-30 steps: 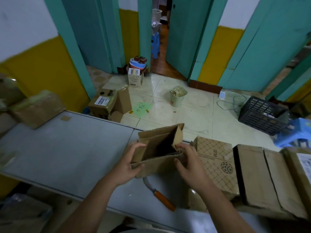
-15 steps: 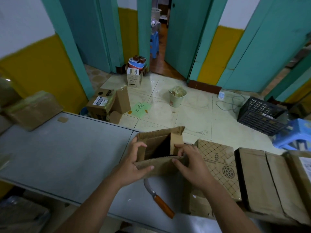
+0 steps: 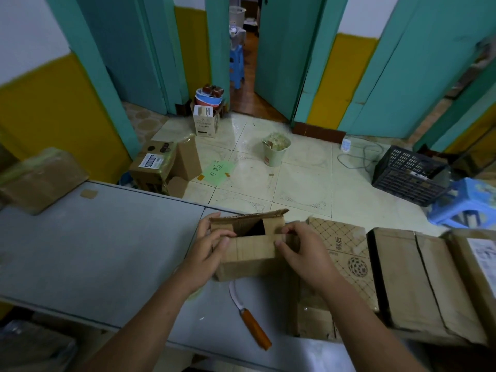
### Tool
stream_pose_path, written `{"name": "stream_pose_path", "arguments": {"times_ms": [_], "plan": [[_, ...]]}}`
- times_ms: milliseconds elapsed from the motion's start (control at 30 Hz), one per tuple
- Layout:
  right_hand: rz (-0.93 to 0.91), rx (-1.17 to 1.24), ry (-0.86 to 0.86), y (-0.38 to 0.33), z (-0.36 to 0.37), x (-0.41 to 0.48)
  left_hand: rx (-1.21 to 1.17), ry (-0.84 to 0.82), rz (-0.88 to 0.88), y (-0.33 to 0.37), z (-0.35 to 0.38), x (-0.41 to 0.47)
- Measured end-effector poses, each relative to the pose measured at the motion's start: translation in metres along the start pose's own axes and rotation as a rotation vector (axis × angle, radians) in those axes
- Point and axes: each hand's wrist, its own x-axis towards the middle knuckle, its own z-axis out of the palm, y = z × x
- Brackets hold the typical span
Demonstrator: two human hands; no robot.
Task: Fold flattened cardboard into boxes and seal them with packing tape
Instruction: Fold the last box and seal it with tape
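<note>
Now the box (image 3: 249, 257) sits on the desk (image 3: 107, 251), left hand (image 3: 210, 249) gripping one end, right hand (image 3: 304, 255) seemingly pinching the other.

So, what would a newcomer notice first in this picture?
The left hand and the right hand grip a small cardboard box on the grey table, its top flaps half folded in. An orange-handled knife lies nearer the person, and flattened cartons lie at the right.
</note>
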Motion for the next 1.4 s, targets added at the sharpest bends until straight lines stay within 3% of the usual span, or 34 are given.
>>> {"name": "stream_pose_path", "arguments": {"times_ms": [100,300,433,800,1133,1300,1400], "plan": [[0.033,0.029,0.033,-0.003,0.004,0.005,0.016,0.149,0.037,-0.002,0.004,0.002],[-0.03,0.026,0.019,-0.004,0.003,0.008,-0.08,0.186,0.036,0.001,0.004,-0.002],[-0.063,-0.154,-0.061,-0.005,0.003,0.012,0.04,0.083,0.03,0.001,-0.002,0.001],[-0.055,-0.17,-0.094,-0.009,0.01,0.016,0.47,-0.218,0.01,0.019,-0.021,0.008],[-0.046,-0.257,-0.113,-0.008,0.016,0.003,0.423,-0.362,0.002,0.021,-0.036,0.021],[-0.03,-0.285,-0.122,-0.013,0.017,0.002,0.441,-0.36,0.015,0.021,-0.035,0.022],[-0.035,-0.28,-0.108,-0.014,0.016,0.003,0.386,-0.193,-0.019,0.02,-0.037,0.013]]}}
